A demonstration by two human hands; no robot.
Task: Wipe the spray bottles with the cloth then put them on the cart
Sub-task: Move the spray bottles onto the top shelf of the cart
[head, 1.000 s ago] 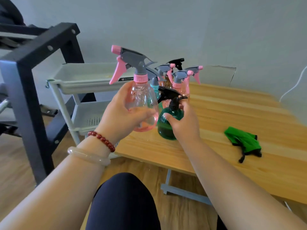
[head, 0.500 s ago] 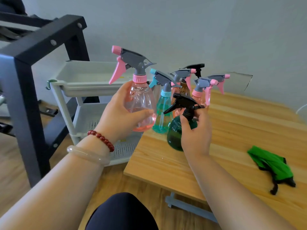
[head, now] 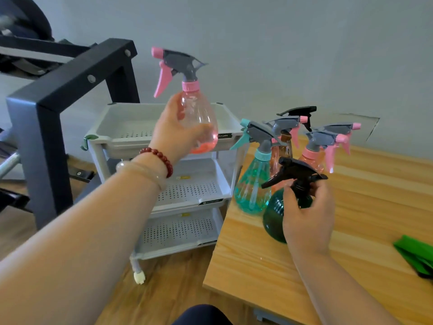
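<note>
**Gloss, grain and matt grey**

A see-through pink plastic spray bottle (head: 199, 118) shows a glossy, smooth skin; a dark green plastic spray bottle (head: 273, 219) is ribbed. The grey plastic cart (head: 121, 146) looks matt, its shelves perforated. The pale wooden table (head: 375, 207) is smooth and grained, the green cloth (head: 414, 254) soft and creased, the black metal frame (head: 46, 141) matt.

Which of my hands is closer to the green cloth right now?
Right. The right hand grips the dark green bottle, with the green cloth on the table to its right. The left hand holds a pink bottle by the cart, much farther left.
</note>
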